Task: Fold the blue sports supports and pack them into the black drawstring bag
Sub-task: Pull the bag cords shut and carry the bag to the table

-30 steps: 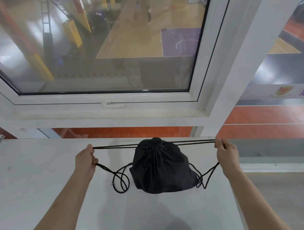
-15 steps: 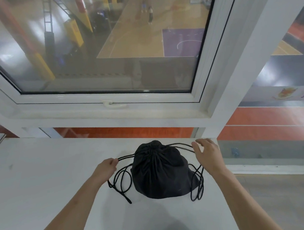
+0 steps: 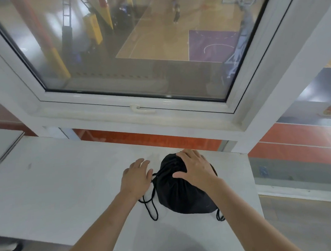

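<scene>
Black drawstring bag [image 3: 184,194], cinched, sits on the white counter [image 3: 58,190]; right hand [image 3: 196,168] lies spread on it, left hand [image 3: 136,178] flat beside, neither grip closed on anything.

The right hand [image 3: 197,170] is lying flat on the cinched black drawstring bag [image 3: 184,194]; the left hand [image 3: 136,178] is resting spread just left of the bag, over its cords [image 3: 151,207].

Bare forearms and hands, seen from above

No sleeves, gloves, rings or watch were worn: the left hand [image 3: 136,179] and right hand [image 3: 197,169] were uncovered, and both forearms were shown bare down to the frame's lower edge.
</scene>
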Demonstrator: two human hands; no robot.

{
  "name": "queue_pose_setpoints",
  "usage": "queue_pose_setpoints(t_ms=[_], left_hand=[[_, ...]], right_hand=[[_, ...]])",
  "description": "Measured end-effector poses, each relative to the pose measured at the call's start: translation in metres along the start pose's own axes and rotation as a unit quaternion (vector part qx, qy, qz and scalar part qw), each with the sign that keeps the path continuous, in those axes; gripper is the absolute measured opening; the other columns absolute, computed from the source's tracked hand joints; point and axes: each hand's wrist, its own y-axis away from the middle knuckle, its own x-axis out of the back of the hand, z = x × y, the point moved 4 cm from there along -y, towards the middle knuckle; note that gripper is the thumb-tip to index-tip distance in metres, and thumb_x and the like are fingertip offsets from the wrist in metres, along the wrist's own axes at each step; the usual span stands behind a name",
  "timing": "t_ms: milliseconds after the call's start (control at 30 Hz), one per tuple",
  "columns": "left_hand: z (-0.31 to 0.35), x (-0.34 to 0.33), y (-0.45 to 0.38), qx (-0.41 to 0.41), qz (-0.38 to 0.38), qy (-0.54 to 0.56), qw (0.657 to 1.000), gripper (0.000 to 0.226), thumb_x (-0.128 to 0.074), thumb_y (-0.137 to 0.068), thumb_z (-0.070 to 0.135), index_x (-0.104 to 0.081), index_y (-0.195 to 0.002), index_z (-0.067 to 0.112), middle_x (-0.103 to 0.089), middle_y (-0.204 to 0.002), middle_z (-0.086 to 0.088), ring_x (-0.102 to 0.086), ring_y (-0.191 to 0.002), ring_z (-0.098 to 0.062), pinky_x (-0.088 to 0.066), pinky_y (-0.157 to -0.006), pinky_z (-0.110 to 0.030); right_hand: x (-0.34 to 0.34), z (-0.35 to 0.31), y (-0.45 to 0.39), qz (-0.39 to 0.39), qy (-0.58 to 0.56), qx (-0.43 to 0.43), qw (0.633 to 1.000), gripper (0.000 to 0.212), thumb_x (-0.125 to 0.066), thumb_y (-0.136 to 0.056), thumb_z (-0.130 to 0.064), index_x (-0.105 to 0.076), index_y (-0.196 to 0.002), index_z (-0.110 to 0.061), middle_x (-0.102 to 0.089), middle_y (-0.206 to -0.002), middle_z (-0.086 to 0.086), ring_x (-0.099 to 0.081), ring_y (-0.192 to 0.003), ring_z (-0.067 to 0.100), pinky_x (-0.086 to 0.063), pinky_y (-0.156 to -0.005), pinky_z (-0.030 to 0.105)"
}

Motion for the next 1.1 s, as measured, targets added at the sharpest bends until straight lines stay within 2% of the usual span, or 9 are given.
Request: queue_pose_setpoints(t_ms=[133, 267, 333, 500, 600, 700, 833, 967, 1100], left_hand=[[0.001, 0.003, 0.023, 0.014, 0.015, -0.015, 1.0, 0.046, -0.039, -0.105, 0.041, -0.046, -0.147, 0.025, -0.042, -0.156, 0.0, -0.045, -0.138, -0.023, -0.038, -0.11, -0.042], [0.002, 0.002, 0.051, 0.052, 0.043, -0.018, 0.998, 0.043, -0.045, -0.103, 0.039, -0.053, -0.142, 0.024, -0.05, -0.15, -0.001, -0.052, -0.131, -0.025, -0.043, -0.104, -0.043], [0.005, 0.001, 0.067, 0.079, 0.05, -0.019, 0.995, 0.042, -0.046, -0.103, 0.039, -0.054, -0.141, 0.024, -0.05, -0.149, -0.002, -0.053, -0.131, -0.025, -0.043, -0.104, -0.044], [0.018, 0.006, 0.118, 0.158, 0.104, -0.031, 0.982, 0.039, -0.054, -0.099, 0.039, -0.061, -0.133, 0.021, -0.061, -0.138, -0.002, -0.061, -0.122, -0.027, -0.049, -0.096, -0.046], [0.024, 0.009, 0.157, 0.207, 0.13, -0.036, 0.969, 0.037, -0.056, -0.098, 0.038, -0.062, -0.13, 0.02, -0.063, -0.134, -0.002, -0.062, -0.12, -0.026, -0.051, -0.094, -0.046], [0.02, 0.012, 0.203, 0.265, 0.154, -0.038, 0.951, 0.035, -0.057, -0.097, 0.037, -0.063, -0.128, 0.021, -0.063, -0.133, -0.001, -0.063, -0.117, -0.027, -0.052, -0.091, -0.047], [0.006, 0.026, 0.274, 0.343, 0.187, -0.025, 0.92, 0.042, -0.044, -0.096, 0.042, -0.065, -0.125, 0.02, -0.065, -0.131, -0.001, -0.066, -0.111, -0.029, -0.052, -0.088, -0.044], [-0.012, 0.038, 0.355, 0.418, 0.221, 0.0, 0.881, 0.038, -0.045, -0.102, 0.039, -0.057, -0.134, 0.024, -0.057, -0.142, 0.002, -0.059, -0.123, -0.026, -0.044, -0.096, -0.044], [-0.044, 0.04, 0.457, 0.507, 0.25, 0.006, 0.825, 0.042, -0.042, -0.102, 0.042, -0.05, -0.14, 0.025, -0.053, -0.146, 0.003, -0.052, -0.129, -0.025, -0.041, -0.103, -0.043]], right_hand=[[-0.006, 0.003, -0.002, -0.031, 0.002, -0.016, 0.999, 0.066, -0.062, -0.096, -0.051, -0.04, -0.151, -0.023, -0.046, -0.15, -0.001, -0.039, -0.139, 0.025, -0.037, -0.115, 0.042], [-0.007, 0.007, -0.003, -0.065, 0.011, -0.013, 0.998, 0.076, -0.062, -0.096, -0.052, -0.032, -0.157, -0.018, -0.043, -0.153, 0.005, -0.038, -0.141, 0.028, -0.036, -0.117, 0.043], [-0.009, 0.009, -0.001, -0.083, 0.019, -0.004, 0.996, 0.074, -0.061, -0.097, -0.052, -0.033, -0.156, -0.017, -0.045, -0.153, 0.006, -0.04, -0.14, 0.028, -0.037, -0.117, 0.042], [-0.003, -0.012, 0.015, -0.057, -0.005, 0.097, 0.994, 0.06, -0.053, -0.101, -0.053, -0.042, -0.15, -0.02, -0.053, -0.144, 0.002, -0.047, -0.134, 0.024, -0.037, -0.115, 0.038], [0.009, -0.042, 0.031, -0.032, -0.011, 0.185, 0.982, 0.054, -0.05, -0.101, -0.053, -0.046, -0.145, -0.022, -0.056, -0.139, -0.002, -0.048, -0.13, 0.022, -0.037, -0.112, 0.037], [0.019, -0.074, 0.05, -0.043, -0.038, 0.25, 0.967, 0.052, -0.051, -0.102, -0.051, -0.047, -0.145, -0.022, -0.054, -0.14, -0.003, -0.046, -0.13, 0.021, -0.037, -0.112, 0.036], [0.03, -0.13, 0.076, -0.047, -0.075, 0.329, 0.94, 0.053, -0.05, -0.103, -0.049, -0.046, -0.147, -0.02, -0.054, -0.14, -0.002, -0.044, -0.131, 0.02, -0.035, -0.115, 0.034], [0.02, -0.209, 0.109, -0.082, -0.094, 0.409, 0.904, 0.051, -0.048, -0.104, -0.049, -0.046, -0.146, -0.021, -0.053, -0.137, -0.003, -0.043, -0.128, 0.019, -0.036, -0.113, 0.033], [-0.005, -0.303, 0.161, -0.131, -0.098, 0.491, 0.856, 0.043, -0.047, -0.104, -0.047, -0.048, -0.141, -0.026, -0.054, -0.129, -0.006, -0.045, -0.121, 0.017, -0.04, -0.108, 0.036]])
